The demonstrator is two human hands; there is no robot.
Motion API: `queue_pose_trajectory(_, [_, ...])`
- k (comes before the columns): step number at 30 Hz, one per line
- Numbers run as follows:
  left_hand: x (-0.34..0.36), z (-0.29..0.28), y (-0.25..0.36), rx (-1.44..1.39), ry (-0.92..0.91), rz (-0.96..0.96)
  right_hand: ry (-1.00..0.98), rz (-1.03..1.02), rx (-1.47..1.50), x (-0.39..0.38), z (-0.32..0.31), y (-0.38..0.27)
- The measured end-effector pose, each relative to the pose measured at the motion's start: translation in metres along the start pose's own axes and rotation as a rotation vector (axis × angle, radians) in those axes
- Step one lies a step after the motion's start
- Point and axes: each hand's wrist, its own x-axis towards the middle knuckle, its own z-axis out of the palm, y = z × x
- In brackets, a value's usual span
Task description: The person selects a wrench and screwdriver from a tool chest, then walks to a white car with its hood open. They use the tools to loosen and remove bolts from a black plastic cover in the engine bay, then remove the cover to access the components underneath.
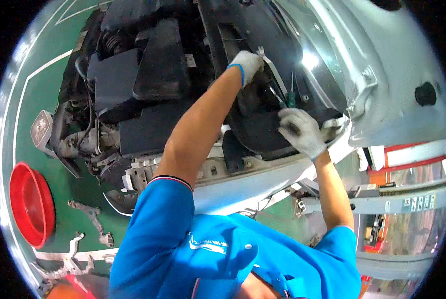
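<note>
My left hand (248, 67), in a white glove with blue cuff, is curled down into the dark cowl area (253, 124) of a car's engine bay; what its fingers hold is hidden. Beside it a long silver metal piece (274, 72) lies diagonally. Screwdrivers with dark green handles (290, 99) rest just beyond my right hand (300, 130), which is gloved, its fingers bent and apart at the panel near those handles.
Black engine covers (158, 65) fill the bay; a pale fender (233, 184) runs along the near side. A detached lamp (42, 129) hangs at the front. A red basin (31, 204) and metal brackets (91, 217) lie on the green floor (53, 94). Grey lift rails (407, 202) stand right.
</note>
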Motion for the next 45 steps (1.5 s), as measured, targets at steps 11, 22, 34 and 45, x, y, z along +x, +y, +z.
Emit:
queue_pose_trajectory(11, [-0.009,0.004,0.002,0.521,0.084,0.288,0.004,-0.007,-0.013,-0.007,-0.002,0.005])
queue_pose_trajectory(22, [0.018,0.014,-0.026,-0.074,0.061,-0.116,0.04,-0.005,0.116,-0.001,0.004,0.003])
queue_pose_trajectory(34, [-0.006,-0.002,0.005,0.477,0.04,0.224,0.018,0.038,0.123,-0.003,0.003,-0.004])
queue_pose_trajectory(45, [0.002,-0.006,-0.017,0.07,-0.024,0.019,0.066,-0.077,0.037,0.04,0.017,-0.04])
